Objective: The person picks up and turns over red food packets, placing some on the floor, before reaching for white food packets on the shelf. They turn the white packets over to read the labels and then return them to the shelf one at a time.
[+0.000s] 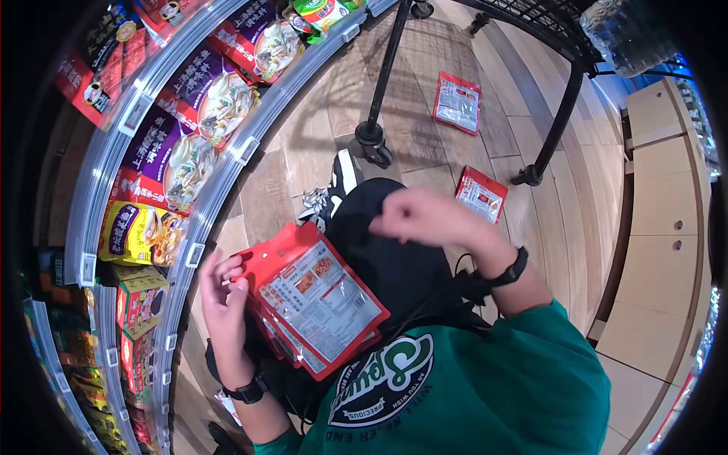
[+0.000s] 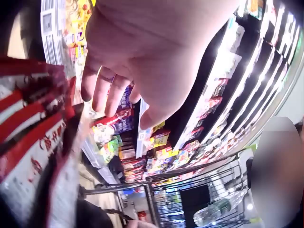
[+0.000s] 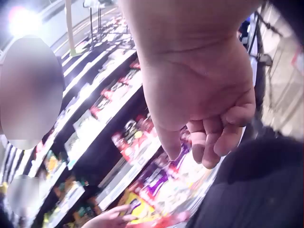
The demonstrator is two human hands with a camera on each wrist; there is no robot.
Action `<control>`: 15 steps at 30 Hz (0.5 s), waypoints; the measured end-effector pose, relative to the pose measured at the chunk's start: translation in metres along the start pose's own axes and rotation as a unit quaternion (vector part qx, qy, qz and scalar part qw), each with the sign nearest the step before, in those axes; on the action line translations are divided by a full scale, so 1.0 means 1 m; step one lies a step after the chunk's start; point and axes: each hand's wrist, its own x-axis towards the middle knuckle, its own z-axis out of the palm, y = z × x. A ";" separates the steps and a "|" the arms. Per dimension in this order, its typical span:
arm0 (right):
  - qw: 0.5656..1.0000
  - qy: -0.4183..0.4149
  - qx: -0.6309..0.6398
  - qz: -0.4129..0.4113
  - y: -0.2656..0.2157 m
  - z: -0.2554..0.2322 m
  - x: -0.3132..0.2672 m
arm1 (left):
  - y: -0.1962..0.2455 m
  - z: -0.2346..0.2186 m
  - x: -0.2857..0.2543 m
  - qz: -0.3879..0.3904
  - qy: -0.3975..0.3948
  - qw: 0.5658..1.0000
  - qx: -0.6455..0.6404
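A stack of flat red seasoning packets point(image 1: 322, 299), backs up with printed labels, lies across the person's lap. Beside the stack's upper left corner is my left hand point(image 1: 222, 292), its fingers loosely bent and fingertips right at the packet edge. The left wrist view shows that hand point(image 2: 147, 61) from the palm side, with the red packets point(image 2: 33, 137) to its left. My right hand point(image 1: 421, 216), blurred, is raised over the dark-trousered knee. Its fingers hang loosely curled and hold nothing in the right wrist view, where the palm point(image 3: 199, 95) shows.
A shelf edge point(image 1: 231, 163) curves along the left, stocked with purple-and-red packets point(image 1: 220, 98) and a yellow packet point(image 1: 140, 231). Two red packets point(image 1: 457, 102) lie on the wooden floor near a black wheeled cart point(image 1: 370, 140). Pale cabinets point(image 1: 663, 197) line the right.
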 end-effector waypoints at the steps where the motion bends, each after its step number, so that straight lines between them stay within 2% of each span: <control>1: 0.998 0.045 0.034 0.021 0.015 -0.017 0.002 | 0.002 0.004 -0.001 0.006 -0.012 0.995 0.095; 2: 0.993 0.111 0.035 -0.010 0.044 -0.034 0.009 | 0.009 0.013 -0.002 0.022 -0.018 0.988 0.154; 3: 0.986 0.156 0.053 0.024 0.071 -0.055 0.017 | 0.002 0.018 -0.002 0.078 -0.028 0.977 0.194; 5: 0.961 0.245 0.057 0.117 0.134 -0.100 0.038 | 0.015 0.033 0.002 0.135 -0.073 0.937 0.312; 6: 0.941 0.287 0.042 0.175 0.173 -0.121 0.048 | 0.018 0.040 0.002 0.136 -0.077 0.937 0.313; 8: 0.871 0.344 0.254 0.242 0.257 -0.146 0.065 | 0.023 0.053 0.004 0.122 -0.104 0.892 0.422; 9: 0.871 0.341 0.255 0.243 0.293 -0.149 0.065 | 0.025 0.055 0.006 0.120 -0.104 0.892 0.423; 10: 0.825 0.367 0.329 0.275 0.325 -0.152 0.069 | 0.026 0.056 0.009 0.112 -0.122 0.887 0.431; 11: 0.773 0.386 0.400 0.305 0.345 -0.156 0.075 | 0.027 0.056 0.011 0.102 -0.139 0.881 0.441; 12: 0.776 0.376 0.403 0.306 0.356 -0.159 0.080 | 0.022 0.054 0.013 0.111 -0.141 0.886 0.428; 14: 0.705 0.411 0.450 0.363 0.372 -0.160 0.095 | 0.012 0.047 0.016 0.110 -0.146 0.888 0.422; 15: 0.708 0.404 0.451 0.364 0.372 -0.161 0.101 | 0.007 0.044 0.018 0.119 -0.155 0.892 0.407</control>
